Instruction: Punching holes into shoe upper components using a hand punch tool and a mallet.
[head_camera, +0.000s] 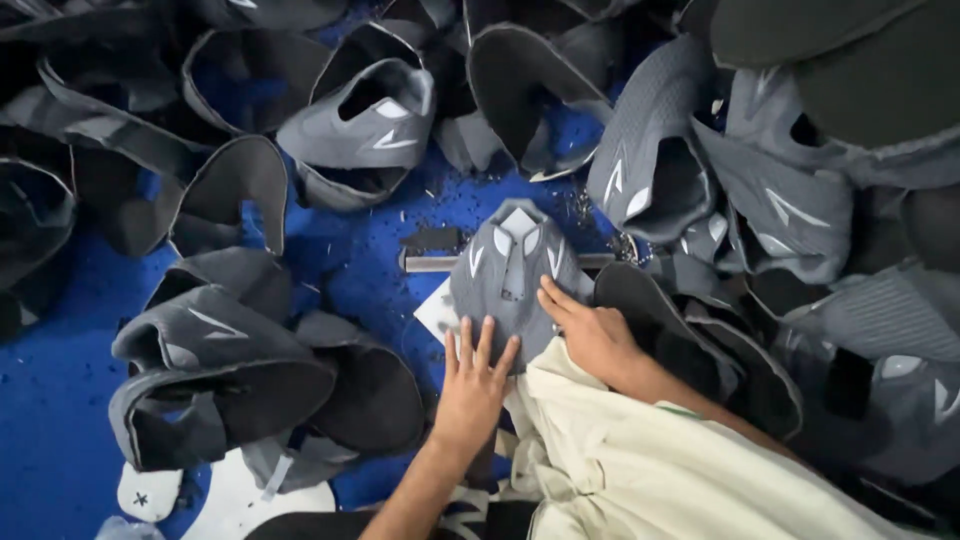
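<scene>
Left hand (472, 385) is pressing flat, fingers spread, on the grey upper's (512, 272) 6 o'clock edge | right hand (590, 335) is resting open-fingered at its 4 o'clock | upper is lying mid-frame on blue table (360, 265) | more uppers (365, 130) are piling all around

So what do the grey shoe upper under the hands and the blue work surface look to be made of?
Grey shoe upper with white patches: seemingly knitted textile, matte, judging by its fine ribbed texture; the patches look smooth, possibly film. Both hands, left and right, press it flat. Blue work surface: smooth, even colour, perhaps plastic or painted; unclear.
</scene>
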